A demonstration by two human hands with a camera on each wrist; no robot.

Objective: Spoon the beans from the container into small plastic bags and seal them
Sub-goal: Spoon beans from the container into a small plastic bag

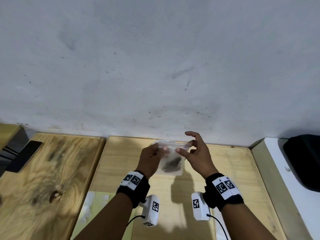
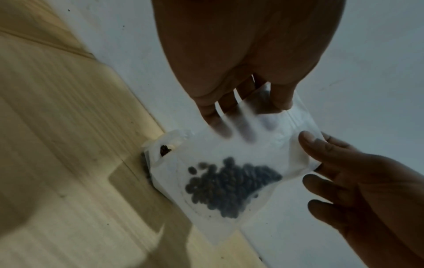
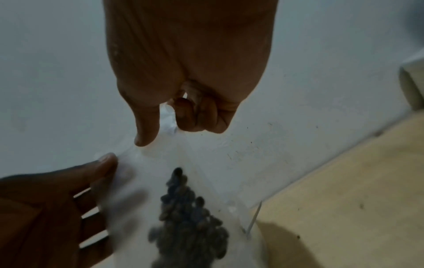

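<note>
A small clear plastic bag (image 1: 170, 159) hangs upright between my two hands, above the light wooden table (image 1: 225, 170) and close to the wall. Dark beans (image 1: 173, 164) lie heaped in its lower part. My left hand (image 1: 162, 149) grips the bag's upper left edge. In the left wrist view the left hand (image 2: 252, 112) has its fingers (image 2: 220, 123) behind the plastic bag (image 2: 241, 154), above the beans (image 2: 229, 186). My right hand (image 1: 183, 148) pinches the upper right edge. In the right wrist view the right hand (image 3: 162, 134) pinches the plastic between thumb and curled fingers (image 3: 197, 117).
A dark phone (image 1: 26, 156) lies at the far left beside a knotty wooden board (image 1: 52, 179). A black bag (image 1: 304, 161) sits on a white surface (image 1: 285, 184) at the right. Pale plastic pieces on a yellow-green sheet (image 1: 91, 205) lie near my left forearm.
</note>
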